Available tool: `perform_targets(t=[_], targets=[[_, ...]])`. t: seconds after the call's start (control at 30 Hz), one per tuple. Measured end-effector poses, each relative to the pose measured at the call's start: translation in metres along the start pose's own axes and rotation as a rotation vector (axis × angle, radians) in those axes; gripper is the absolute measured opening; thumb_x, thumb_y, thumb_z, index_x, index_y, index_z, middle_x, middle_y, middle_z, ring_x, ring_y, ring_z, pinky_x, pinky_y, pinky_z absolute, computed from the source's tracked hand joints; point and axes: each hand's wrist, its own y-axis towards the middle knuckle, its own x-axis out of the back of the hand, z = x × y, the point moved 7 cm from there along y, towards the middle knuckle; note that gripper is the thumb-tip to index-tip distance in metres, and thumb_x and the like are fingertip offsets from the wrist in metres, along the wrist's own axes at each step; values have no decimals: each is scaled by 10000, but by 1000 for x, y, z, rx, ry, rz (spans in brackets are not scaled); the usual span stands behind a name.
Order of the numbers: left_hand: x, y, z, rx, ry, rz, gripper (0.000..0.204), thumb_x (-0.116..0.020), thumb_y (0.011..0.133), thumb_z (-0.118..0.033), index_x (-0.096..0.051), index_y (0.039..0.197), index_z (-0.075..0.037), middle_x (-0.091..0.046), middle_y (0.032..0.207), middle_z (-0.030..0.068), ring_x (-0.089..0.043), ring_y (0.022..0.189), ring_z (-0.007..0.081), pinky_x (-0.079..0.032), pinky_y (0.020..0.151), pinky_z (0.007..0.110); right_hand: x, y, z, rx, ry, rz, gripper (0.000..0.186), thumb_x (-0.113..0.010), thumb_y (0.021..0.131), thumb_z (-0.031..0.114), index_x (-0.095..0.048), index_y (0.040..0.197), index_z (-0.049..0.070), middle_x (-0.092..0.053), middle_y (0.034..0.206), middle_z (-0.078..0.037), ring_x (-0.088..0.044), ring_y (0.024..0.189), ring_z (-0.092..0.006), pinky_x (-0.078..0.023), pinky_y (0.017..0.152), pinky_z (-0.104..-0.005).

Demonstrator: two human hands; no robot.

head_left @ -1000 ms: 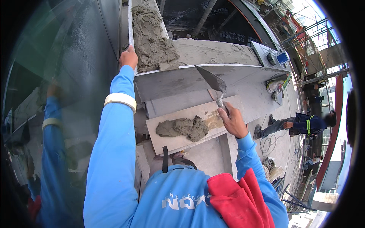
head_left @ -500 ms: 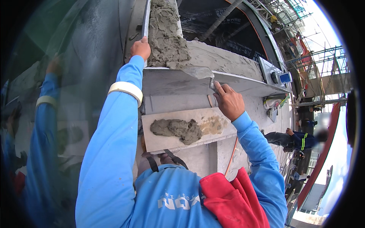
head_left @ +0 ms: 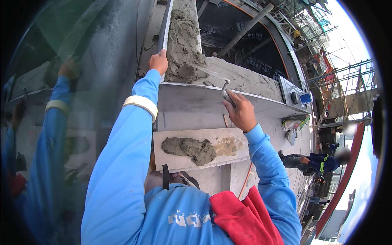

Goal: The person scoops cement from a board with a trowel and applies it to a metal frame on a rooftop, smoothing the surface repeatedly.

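Note:
My left hand (head_left: 158, 62) reaches up and grips a thin metal strip (head_left: 164, 24) set upright against a band of wet grey mortar (head_left: 183, 45). My right hand (head_left: 241, 112) is shut on the handle of a trowel (head_left: 223, 90). The trowel's blade lies up against the mortar on top of a grey ledge (head_left: 192, 102). Below the ledge a flat board (head_left: 232, 161) carries a lump of mortar (head_left: 191, 148) and a wet smear beside it. Both my arms are in blue sleeves.
A glass pane (head_left: 61, 122) on the left mirrors my arm. A red cloth (head_left: 239, 218) hangs at my shoulder. Lower right, another person (head_left: 314, 161) in dark clothes crouches on the ground. Scaffolding (head_left: 347, 81) rises at the far right.
My right hand has lifted the trowel from just above the board up to the mortar on the ledge. My left hand has stayed on the metal strip.

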Motion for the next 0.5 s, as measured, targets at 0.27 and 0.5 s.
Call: perform_targets(t=[0.27,0.5], targets=[[-1,-1,0,-8,55,-20,546,-405,1030,-484,-692,1252,-76,-653,1252,256,-575,1216,445,-433,1061,474,12,30,7,7,86,62,352,-661,940,234,-655,1181,-23,-684,923,-273,-662,847,-442,-520,758,-447],[0,-1,-1,-24,51,-34,539,-408,1032,-472,-697,1234,-65,-668,1219,256,-591,1187,451,-445,1043,483,12,39,-1,53,-126,318,344,-645,944,310,-703,1086,3,-693,886,-260,-658,845,-444,-520,761,-500]])
